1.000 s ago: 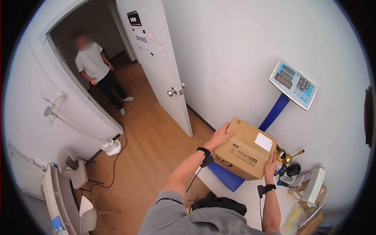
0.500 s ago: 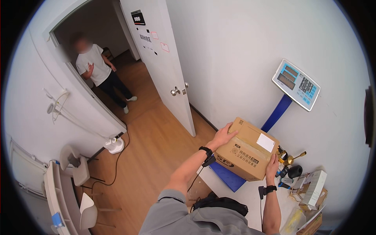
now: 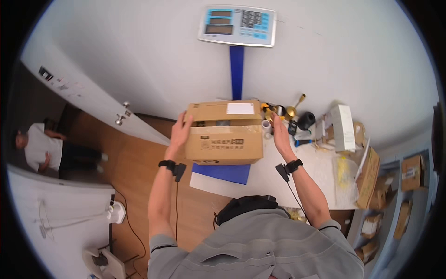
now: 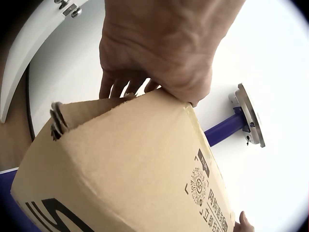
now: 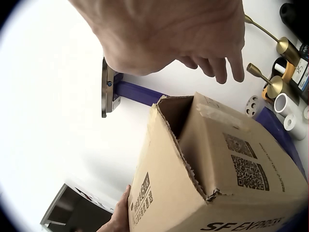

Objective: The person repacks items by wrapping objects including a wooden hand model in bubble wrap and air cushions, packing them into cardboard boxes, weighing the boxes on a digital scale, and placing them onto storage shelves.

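Note:
A cardboard box (image 3: 223,145) with printed writing and a white label sits on the blue platform (image 3: 222,173) of a scale. Its top has a gap between the flaps, with a dark strip of inside showing. My left hand (image 3: 179,134) holds the box's left upper edge; in the left wrist view its fingers reach behind a raised flap (image 4: 89,112) and the thumb side rests at the corner. Off the right side is my right hand (image 3: 281,135), fingers extended and holding nothing. The right wrist view shows that hand (image 5: 174,36) above the box's open end.
The scale's display (image 3: 237,25) stands on a blue post (image 3: 237,72) behind the box. Brass candlesticks (image 3: 291,111), white rolls and a black object crowd its right, then a white carton (image 3: 343,128). Shelves with boxes stand far right. A person (image 3: 44,146) is at the doorway left.
The head view has turned right, putting the box in the middle. The box's top has parted into a gap. My right hand has come off its side; the left stays on it.

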### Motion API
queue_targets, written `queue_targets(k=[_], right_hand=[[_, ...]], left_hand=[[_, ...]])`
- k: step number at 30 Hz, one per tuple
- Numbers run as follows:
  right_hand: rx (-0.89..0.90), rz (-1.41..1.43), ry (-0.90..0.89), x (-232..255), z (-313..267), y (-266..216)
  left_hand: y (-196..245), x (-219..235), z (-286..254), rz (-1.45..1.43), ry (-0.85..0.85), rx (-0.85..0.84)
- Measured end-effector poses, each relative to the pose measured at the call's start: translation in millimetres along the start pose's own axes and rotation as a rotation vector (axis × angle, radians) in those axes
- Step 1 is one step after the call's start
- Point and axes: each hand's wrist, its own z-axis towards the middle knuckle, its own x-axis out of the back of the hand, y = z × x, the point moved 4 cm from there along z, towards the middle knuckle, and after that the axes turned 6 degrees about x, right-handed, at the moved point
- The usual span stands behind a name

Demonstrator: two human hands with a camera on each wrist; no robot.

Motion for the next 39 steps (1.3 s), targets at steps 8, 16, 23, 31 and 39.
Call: queue_targets(k=[8,16,23,31,39], right_hand=[[-0.046,-0.027,-0.018,97.0,-70.9,5.6],[-0.351,-0.013,0.089,171.2,-213.1,59.4],[-0.627,0.08,0.249,215.7,-354.7,101.5],[-0.953,-0.101,0.222,266.9,-472.5,196.5],[-0.841,-0.045,0.053,263.1,-458.4,210.6]], left_hand=[[18.7,24.6,-11.4,-0.02,-0.048,-0.135],[-69.8,128.4,-75.1,-0.63,0.382,0.061],[-278.5,97.1,-250.8,-0.447,0.455,0.485],[-173.6,-40.5,-319.3,-0.173,0.185,0.709],[-105.7,-113.9,-322.2,-0.124,-0.224,0.822]])
